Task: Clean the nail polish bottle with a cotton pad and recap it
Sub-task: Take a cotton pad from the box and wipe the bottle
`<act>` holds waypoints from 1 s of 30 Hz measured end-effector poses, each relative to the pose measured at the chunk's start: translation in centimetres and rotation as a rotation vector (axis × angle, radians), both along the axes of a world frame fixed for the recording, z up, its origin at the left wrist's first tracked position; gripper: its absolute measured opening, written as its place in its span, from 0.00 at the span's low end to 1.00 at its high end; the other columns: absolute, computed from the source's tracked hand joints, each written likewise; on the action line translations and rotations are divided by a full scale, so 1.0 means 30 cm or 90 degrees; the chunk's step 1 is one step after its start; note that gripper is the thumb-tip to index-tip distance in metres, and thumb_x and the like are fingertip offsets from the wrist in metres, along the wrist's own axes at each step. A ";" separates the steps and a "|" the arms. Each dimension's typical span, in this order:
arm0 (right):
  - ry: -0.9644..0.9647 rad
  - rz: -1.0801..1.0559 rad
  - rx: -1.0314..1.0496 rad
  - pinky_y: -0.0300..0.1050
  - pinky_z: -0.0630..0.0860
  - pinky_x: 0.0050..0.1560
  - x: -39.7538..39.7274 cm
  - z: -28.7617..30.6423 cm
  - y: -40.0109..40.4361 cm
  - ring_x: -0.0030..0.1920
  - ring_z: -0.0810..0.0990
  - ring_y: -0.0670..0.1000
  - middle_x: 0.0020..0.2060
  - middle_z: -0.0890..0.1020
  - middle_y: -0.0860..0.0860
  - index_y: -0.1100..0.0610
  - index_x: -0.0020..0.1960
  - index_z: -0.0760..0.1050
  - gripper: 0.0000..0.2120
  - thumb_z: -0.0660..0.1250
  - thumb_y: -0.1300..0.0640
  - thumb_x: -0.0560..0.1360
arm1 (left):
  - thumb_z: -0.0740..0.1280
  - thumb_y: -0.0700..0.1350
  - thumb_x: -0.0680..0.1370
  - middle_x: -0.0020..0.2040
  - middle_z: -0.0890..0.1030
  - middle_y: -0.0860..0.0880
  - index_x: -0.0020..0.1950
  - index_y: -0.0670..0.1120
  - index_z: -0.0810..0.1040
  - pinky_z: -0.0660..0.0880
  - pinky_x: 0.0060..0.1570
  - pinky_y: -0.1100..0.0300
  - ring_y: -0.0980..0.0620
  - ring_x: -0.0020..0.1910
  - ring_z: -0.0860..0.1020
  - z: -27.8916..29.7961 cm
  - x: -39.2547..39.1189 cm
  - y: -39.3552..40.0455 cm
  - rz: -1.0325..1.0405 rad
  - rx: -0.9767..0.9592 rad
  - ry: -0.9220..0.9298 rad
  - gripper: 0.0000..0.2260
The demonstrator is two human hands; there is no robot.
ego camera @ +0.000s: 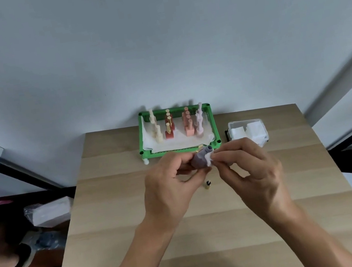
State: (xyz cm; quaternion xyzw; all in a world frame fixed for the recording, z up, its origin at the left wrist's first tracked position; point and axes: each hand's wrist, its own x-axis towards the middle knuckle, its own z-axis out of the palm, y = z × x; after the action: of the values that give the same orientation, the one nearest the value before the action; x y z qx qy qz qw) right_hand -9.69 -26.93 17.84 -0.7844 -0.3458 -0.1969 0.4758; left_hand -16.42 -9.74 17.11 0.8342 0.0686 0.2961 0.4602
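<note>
Wiping step, centre of frame. The left hand (166, 181) has its fingers curled closed around the uncapped mauve nail polish bottle (200, 159), neck tilted toward the upper right. The right hand (253, 167) pinches a white cotton pad (209, 159) between thumb and fingertips, pressed against the bottle's shoulder. The cap (207, 184) lies on the table (117, 236) just below; recapping likely requires releasing the pad first.

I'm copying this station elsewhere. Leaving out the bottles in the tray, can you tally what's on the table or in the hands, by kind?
Tray: 1
Pad box: 1
Bottle, uncapped, in left hand: 1
Pad, in right hand: 1
Small gold piece on the table: 1
Total: 5
</note>
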 end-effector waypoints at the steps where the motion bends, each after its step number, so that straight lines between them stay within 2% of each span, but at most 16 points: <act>1: -0.028 -0.005 -0.014 0.39 0.80 0.50 -0.011 0.004 0.008 0.48 0.85 0.46 0.47 0.84 0.53 0.59 0.50 0.86 0.03 0.73 0.63 0.77 | 0.83 0.44 0.69 0.45 0.88 0.52 0.49 0.43 0.87 0.83 0.44 0.62 0.58 0.41 0.86 0.003 -0.009 0.010 -0.004 -0.001 -0.004 0.12; 5: -0.094 0.000 -0.062 0.41 0.81 0.52 -0.055 0.024 0.037 0.51 0.85 0.51 0.48 0.84 0.55 0.60 0.52 0.87 0.06 0.71 0.64 0.79 | 0.84 0.42 0.69 0.44 0.88 0.52 0.49 0.43 0.87 0.84 0.43 0.61 0.58 0.40 0.86 0.010 -0.051 0.063 -0.027 -0.025 -0.023 0.12; 11: -0.169 0.005 -0.088 0.39 0.79 0.50 -0.084 0.056 0.084 0.47 0.85 0.52 0.46 0.84 0.55 0.61 0.51 0.87 0.06 0.71 0.66 0.79 | 0.83 0.41 0.69 0.43 0.87 0.52 0.49 0.43 0.87 0.85 0.42 0.58 0.57 0.40 0.86 0.019 -0.088 0.128 -0.065 -0.048 -0.052 0.11; 17: -0.211 0.028 -0.111 0.41 0.80 0.51 -0.087 0.072 0.070 0.48 0.85 0.53 0.49 0.84 0.55 0.60 0.53 0.86 0.07 0.71 0.66 0.79 | 0.80 0.45 0.71 0.42 0.86 0.52 0.48 0.44 0.87 0.84 0.42 0.61 0.56 0.38 0.86 0.049 -0.116 0.153 -0.109 -0.082 -0.072 0.09; 21: -0.235 0.033 -0.121 0.39 0.77 0.53 -0.065 0.086 0.064 0.49 0.84 0.52 0.51 0.82 0.53 0.59 0.54 0.85 0.07 0.72 0.66 0.78 | 0.83 0.40 0.70 0.42 0.86 0.50 0.49 0.42 0.87 0.84 0.42 0.61 0.53 0.39 0.86 0.065 -0.118 0.159 -0.115 -0.092 -0.076 0.11; 24: -0.228 0.007 -0.161 0.39 0.77 0.51 -0.030 0.097 0.050 0.47 0.84 0.54 0.48 0.84 0.55 0.61 0.53 0.86 0.06 0.71 0.64 0.79 | 0.84 0.41 0.69 0.43 0.87 0.50 0.49 0.42 0.87 0.82 0.42 0.65 0.53 0.39 0.86 0.079 -0.119 0.154 -0.120 -0.125 -0.090 0.12; 27: -0.170 -0.044 -0.101 0.41 0.79 0.50 -0.029 0.106 0.033 0.48 0.85 0.53 0.47 0.84 0.55 0.62 0.51 0.86 0.05 0.71 0.63 0.79 | 0.84 0.42 0.69 0.45 0.88 0.51 0.50 0.42 0.87 0.83 0.43 0.64 0.53 0.40 0.87 0.076 -0.115 0.159 -0.123 -0.137 -0.100 0.13; 30: -0.199 -0.061 -0.021 0.37 0.79 0.50 -0.069 0.117 0.044 0.49 0.84 0.46 0.47 0.84 0.53 0.61 0.51 0.86 0.04 0.72 0.65 0.78 | 0.84 0.40 0.69 0.45 0.88 0.51 0.50 0.42 0.87 0.84 0.44 0.61 0.52 0.41 0.87 0.058 -0.115 0.158 -0.113 -0.150 -0.079 0.12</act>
State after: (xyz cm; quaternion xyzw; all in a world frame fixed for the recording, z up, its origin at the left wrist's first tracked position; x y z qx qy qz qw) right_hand -11.76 -25.62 21.35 -0.7675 -0.3812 -0.3334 0.3930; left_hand -19.86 -5.00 18.85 0.7574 0.0005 0.2953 0.5823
